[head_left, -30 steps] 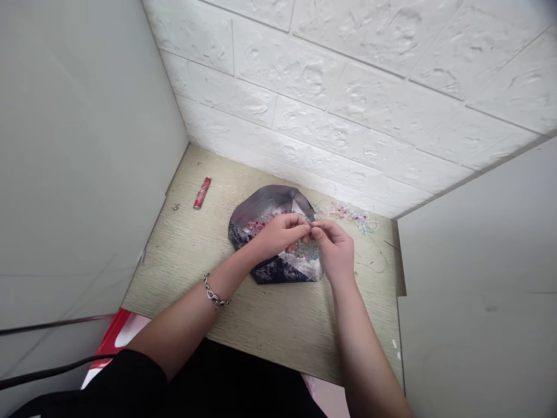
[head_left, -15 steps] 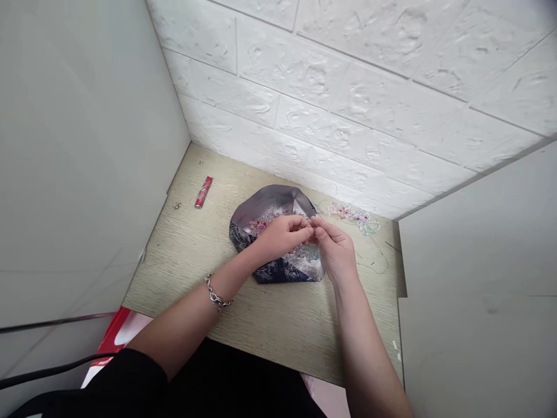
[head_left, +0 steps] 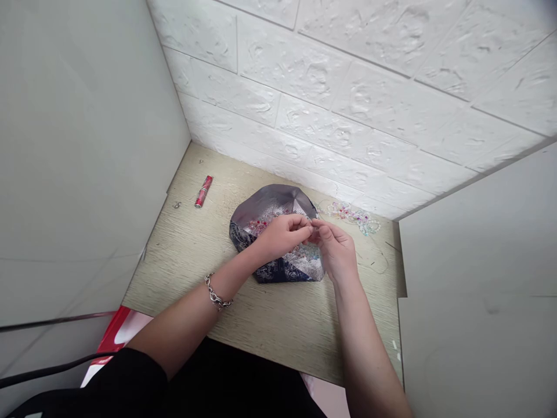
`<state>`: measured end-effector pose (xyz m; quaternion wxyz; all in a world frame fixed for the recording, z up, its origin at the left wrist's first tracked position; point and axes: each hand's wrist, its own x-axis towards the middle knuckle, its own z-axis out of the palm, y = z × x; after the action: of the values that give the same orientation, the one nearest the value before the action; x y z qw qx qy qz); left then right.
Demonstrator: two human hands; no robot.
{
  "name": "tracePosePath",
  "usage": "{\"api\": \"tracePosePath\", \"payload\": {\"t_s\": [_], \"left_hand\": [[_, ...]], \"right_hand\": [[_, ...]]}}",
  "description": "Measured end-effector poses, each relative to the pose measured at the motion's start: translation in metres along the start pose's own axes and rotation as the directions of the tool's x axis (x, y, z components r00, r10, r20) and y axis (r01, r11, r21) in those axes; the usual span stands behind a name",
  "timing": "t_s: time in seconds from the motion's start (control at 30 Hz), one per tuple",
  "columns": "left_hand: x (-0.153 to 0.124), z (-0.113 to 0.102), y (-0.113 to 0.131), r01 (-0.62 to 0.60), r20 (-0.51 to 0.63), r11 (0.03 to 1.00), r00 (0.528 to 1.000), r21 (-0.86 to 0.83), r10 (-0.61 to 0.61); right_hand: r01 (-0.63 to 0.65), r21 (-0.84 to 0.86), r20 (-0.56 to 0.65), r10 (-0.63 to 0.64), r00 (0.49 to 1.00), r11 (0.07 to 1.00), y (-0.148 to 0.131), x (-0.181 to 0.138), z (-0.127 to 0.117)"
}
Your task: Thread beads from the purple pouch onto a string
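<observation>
A dark blue and silver patterned fabric tray [head_left: 261,206] sits in the middle of the desk with several small coloured beads inside. Over it, my left hand [head_left: 282,237] and my right hand [head_left: 337,251] meet fingertip to fingertip, both pinched on something tiny that I cannot make out. A chain bracelet [head_left: 216,295] is on my left wrist.
A red tube [head_left: 203,191] lies at the back left of the wooden desk [head_left: 270,325], with a small metal bit [head_left: 176,205] near it. A beaded strand [head_left: 352,216] lies behind the tray by the white brick wall. Grey panels close both sides.
My fingertips have shifted slightly against each other over the tray; both hands stay pinched together in the same place.
</observation>
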<state>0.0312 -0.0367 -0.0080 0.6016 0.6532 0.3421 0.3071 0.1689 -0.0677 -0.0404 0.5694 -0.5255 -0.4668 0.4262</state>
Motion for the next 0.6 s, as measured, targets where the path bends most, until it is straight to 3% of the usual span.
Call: {"api": "tracePosePath", "payload": {"t_s": [0.17,0.37,0.6], "left_hand": [[-0.0003,0.0001,0.0019,0.011,0.0,0.999,1.0,-0.04,-0.011],[-0.0003,0.0004,0.0026,0.007,-0.004,0.999,1.0,-0.039,-0.007],[0.0008,0.0009,0.0007,-0.003,-0.008,0.999,1.0,-0.032,0.002]], "right_hand": [[0.127,-0.057,-0.12,-0.133,0.984,0.99,-0.0035,-0.0019,0.0055],[0.058,-0.019,0.05,-0.057,0.997,0.998,-0.0047,-0.0029,0.0071],[0.058,-0.04,0.066,-0.055,0.996,0.998,-0.0035,-0.0012,0.004]]}}
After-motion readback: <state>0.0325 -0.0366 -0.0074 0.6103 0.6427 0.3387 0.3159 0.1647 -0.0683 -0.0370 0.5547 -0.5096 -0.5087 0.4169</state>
